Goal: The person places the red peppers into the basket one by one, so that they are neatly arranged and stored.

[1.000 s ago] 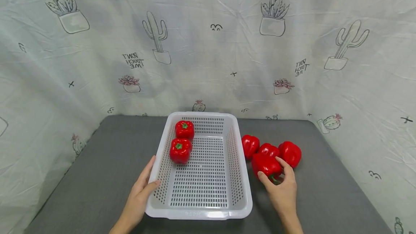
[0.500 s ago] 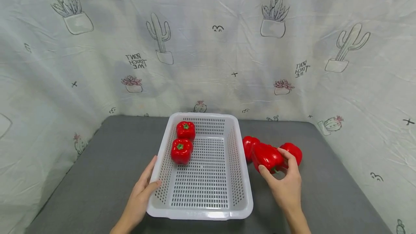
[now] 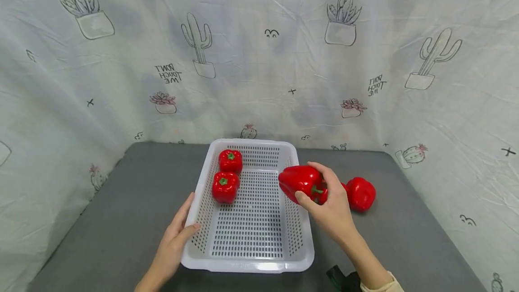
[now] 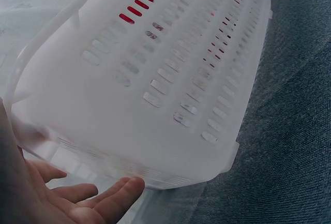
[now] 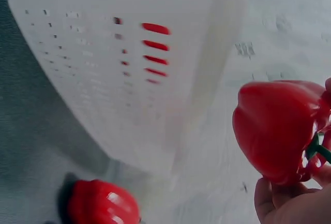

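My right hand grips a red bell pepper near its green stem end and holds it over the basket's right rim. In the right wrist view, fingers support this pepper from below. My left hand holds the left side of a white perforated plastic basket, thumb over the rim and fingers along the outside wall. Inside the basket, two red bell peppers stand along the left wall, a far pepper and a nearer pepper, stems up.
Right of the basket, another red bell pepper lies on the dark grey table; others there are mostly hidden behind my right hand. A white curtain with cactus drawings surrounds the table. A black device sits by my right wrist.
My right hand has lifted the bell pepper off the group on the table and carried it up and left to the basket's rim. My left hand has stayed on the basket.
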Motion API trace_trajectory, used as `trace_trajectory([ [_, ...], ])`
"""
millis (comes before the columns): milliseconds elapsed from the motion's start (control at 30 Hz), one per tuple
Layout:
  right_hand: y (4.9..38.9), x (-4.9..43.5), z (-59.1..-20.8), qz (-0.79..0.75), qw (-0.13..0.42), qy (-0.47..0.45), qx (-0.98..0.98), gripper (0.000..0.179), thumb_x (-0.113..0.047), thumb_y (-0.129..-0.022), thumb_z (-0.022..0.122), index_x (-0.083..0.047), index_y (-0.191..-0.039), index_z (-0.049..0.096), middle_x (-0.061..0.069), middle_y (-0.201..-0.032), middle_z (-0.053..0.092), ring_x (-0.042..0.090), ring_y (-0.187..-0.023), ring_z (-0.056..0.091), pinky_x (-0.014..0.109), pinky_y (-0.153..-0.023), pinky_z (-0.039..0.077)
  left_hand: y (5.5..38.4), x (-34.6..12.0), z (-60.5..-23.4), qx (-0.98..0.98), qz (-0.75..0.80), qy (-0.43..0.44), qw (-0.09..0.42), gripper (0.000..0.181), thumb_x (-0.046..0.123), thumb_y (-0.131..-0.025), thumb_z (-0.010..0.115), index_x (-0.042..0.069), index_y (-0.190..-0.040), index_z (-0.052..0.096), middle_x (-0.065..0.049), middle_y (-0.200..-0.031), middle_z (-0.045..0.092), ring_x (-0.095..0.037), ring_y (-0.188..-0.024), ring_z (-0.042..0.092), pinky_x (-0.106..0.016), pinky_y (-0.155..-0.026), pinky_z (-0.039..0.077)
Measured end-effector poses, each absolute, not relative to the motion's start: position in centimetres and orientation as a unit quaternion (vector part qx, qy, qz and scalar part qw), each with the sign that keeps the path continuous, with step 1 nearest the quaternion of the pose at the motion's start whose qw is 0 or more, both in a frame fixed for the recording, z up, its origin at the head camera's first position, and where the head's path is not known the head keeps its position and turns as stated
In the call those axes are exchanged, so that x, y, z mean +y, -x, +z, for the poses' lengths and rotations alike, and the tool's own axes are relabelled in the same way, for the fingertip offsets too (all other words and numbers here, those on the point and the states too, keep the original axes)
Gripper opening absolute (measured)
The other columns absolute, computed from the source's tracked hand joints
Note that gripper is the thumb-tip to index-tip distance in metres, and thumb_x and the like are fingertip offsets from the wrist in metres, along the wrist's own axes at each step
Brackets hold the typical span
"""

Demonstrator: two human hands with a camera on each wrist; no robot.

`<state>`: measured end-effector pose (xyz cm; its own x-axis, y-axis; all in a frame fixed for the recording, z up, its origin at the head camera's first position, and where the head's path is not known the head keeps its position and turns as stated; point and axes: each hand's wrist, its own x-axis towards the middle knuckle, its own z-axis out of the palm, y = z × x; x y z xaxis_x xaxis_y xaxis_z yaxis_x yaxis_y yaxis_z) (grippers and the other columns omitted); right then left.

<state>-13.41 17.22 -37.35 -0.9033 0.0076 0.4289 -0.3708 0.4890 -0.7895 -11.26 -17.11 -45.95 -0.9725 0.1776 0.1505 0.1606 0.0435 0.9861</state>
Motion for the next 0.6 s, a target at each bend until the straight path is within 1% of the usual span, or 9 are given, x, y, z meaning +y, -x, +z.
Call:
trace_trajectory([
  [167,14.6,15.8,-36.3,0.473,0.16,-0.159,-0.852,0.075,-0.02,-0.069,0.084,-0.019,-0.137,0.051,0.0,-0.13,0.051,0.024,-0.109,0.053,0.041,-0.074,0.057,11.1,-17.1,-45.7,0.723,0.68,-0.12,0.003,0.066,0.005,-0.101,0.043,0.021,-0.159,0.016,-0.014,-0.158,0.02,-0.045,-0.128,0.037,-0.054,-0.087,0.049],
  [367,15.4,13.7,-35.9,0.442,0.123,-0.202,-0.865,0.075,-0.022,-0.068,0.085,-0.019,-0.136,0.052,-0.002,-0.13,0.05,0.019,-0.11,0.051,0.036,-0.076,0.057,11.1,-17.1,-45.5,0.725,0.678,-0.123,-0.002,0.065,0.005,-0.102,0.043,0.021,-0.159,0.016,-0.014,-0.159,0.019,-0.043,-0.129,0.037,-0.047,-0.086,0.05],
  [600,15.3,11.5,-36.9,0.456,0.041,-0.224,-0.86,0.079,-0.022,-0.068,0.086,-0.018,-0.136,0.048,-0.006,-0.127,0.052,0.015,-0.109,0.053,0.032,-0.077,0.056,11.2,-17.0,-45.6,0.723,0.679,-0.125,-0.002,0.066,0.005,-0.101,0.044,0.02,-0.159,0.016,-0.015,-0.158,0.019,-0.045,-0.129,0.036,-0.054,-0.086,0.049],
])
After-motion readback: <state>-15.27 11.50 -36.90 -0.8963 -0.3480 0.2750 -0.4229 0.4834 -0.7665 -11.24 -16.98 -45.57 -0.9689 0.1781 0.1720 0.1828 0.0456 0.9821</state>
